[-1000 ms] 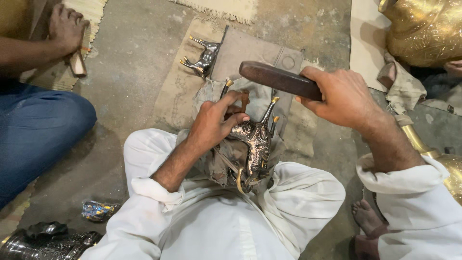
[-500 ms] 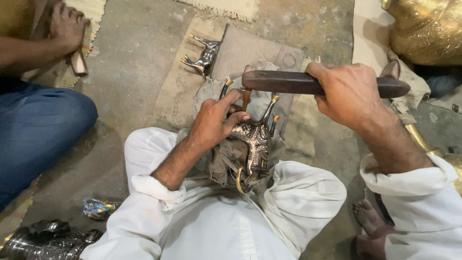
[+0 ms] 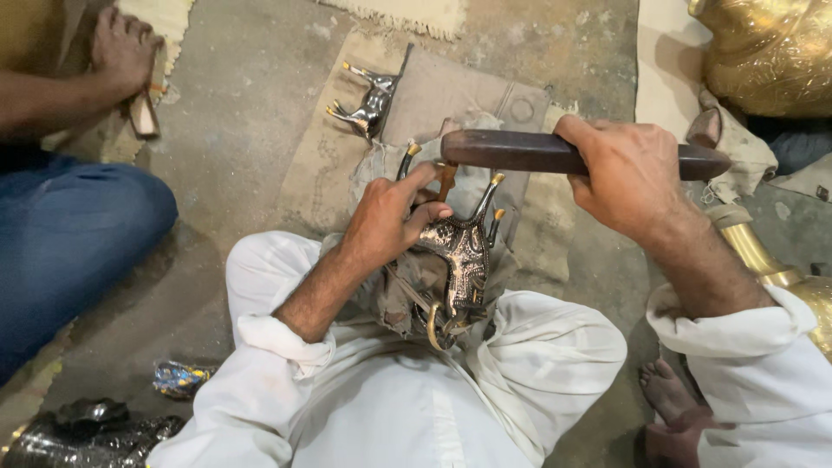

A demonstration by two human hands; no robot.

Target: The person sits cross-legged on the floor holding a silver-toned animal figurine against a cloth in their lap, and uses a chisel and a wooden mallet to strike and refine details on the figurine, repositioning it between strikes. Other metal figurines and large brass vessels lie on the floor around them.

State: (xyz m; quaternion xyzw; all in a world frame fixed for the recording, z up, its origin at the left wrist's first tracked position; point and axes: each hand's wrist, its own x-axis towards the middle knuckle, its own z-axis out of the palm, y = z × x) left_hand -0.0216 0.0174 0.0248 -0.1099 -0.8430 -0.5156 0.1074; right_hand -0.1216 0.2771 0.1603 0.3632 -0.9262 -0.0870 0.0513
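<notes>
1. The left hand [image 3: 390, 217] sits at the centre of the frame, its fingers pinching a thin tool [image 3: 445, 180] upright against the engraved metal animal figure [image 3: 464, 260], which lies legs-up on a cloth in the person's lap.
2. The right hand [image 3: 628, 173], right of centre, has its fingers wrapped tight around a dark wooden mallet [image 3: 520, 152], held level just above the tool's top.
3. To do this well, I judge the tool should stay square to the metal, the figure braced firmly between the knees, and the blows short and even so the tip does not skid across the pattern.
4. The left thumb lies close under the mallet's path; keeping it low on the tool looks wise.
5. A second metal figure [image 3: 368, 100] lies on flat cardboard at upper centre of the frame.
6. A crumpled shiny wrapper [image 3: 178, 379], blue and silver, lies on the floor at lower left, with dark crumpled plastic [image 3: 87, 429] in the corner below it.
7. No readable label or sign shows.
8. Large brass vessels [image 3: 763, 52] fill the upper right corner; another person's hand [image 3: 121, 48] rests at upper left.
</notes>
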